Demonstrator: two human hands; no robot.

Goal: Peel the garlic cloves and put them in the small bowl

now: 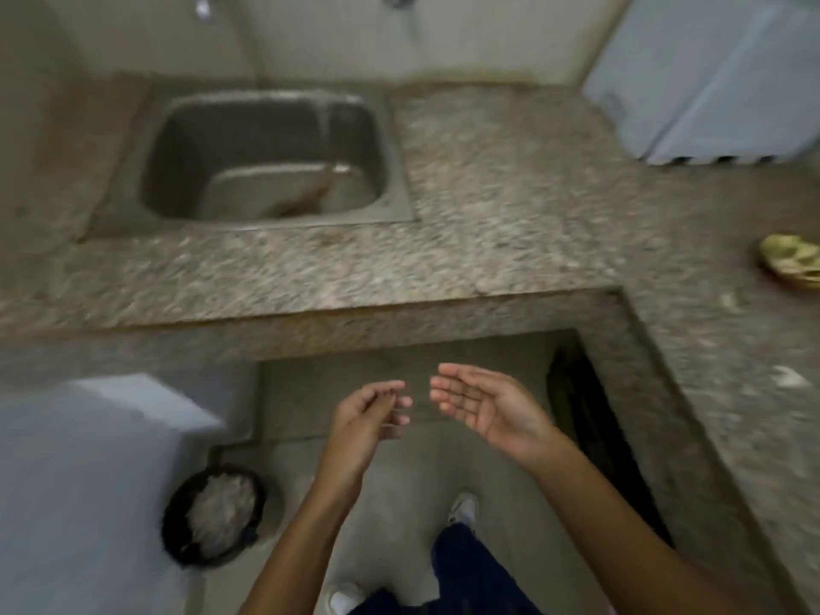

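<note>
Both hands are hovering below the counter edge, over the floor, palms turned inward and near each other but apart. The left hand point(370, 408) is showing loosely bent fingers and is gripping nothing visible. The right hand point(481, 403) is lying spread, palm up, fingers straight, also carrying nothing.

No garlic cloves and no small bowl are appearing in this view; their location cannot be told. Judgement: cloves are light, firm and small, with dry papery skin that is brittle and slippery; pinching at the root end and stripping the skin would suit.

Count: two hands, one steel sink point(395, 206) set in the granite counter point(488, 193), one yellowish item point(790, 259) at the counter's right edge, too blurred to identify, one dark bin point(175, 503) on the floor to the left, holding something pale.
</note>
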